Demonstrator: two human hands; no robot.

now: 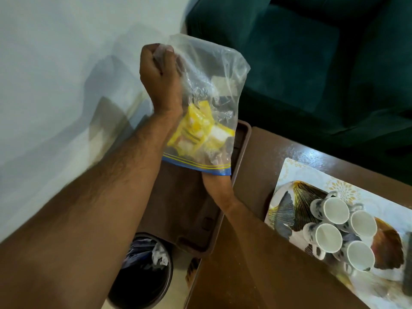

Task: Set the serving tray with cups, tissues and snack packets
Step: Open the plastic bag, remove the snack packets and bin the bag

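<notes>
My left hand grips the bunched bottom of a clear zip bag, holding it upside down above the brown tray; my right hand goes up through the blue zip opening among the yellow snack packets, hidden, so I cannot tell its grip; four white cups stand together on the patterned mat on the counter, well apart from the tray.

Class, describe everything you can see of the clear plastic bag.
The plastic bag is clear, crinkled film with a blue zip strip along its lower, open end. It hangs upside down above the brown tray. The left hand grips its bottom corner; the right hand reaches inside through the opening. Yellow packets lie within.
</notes>
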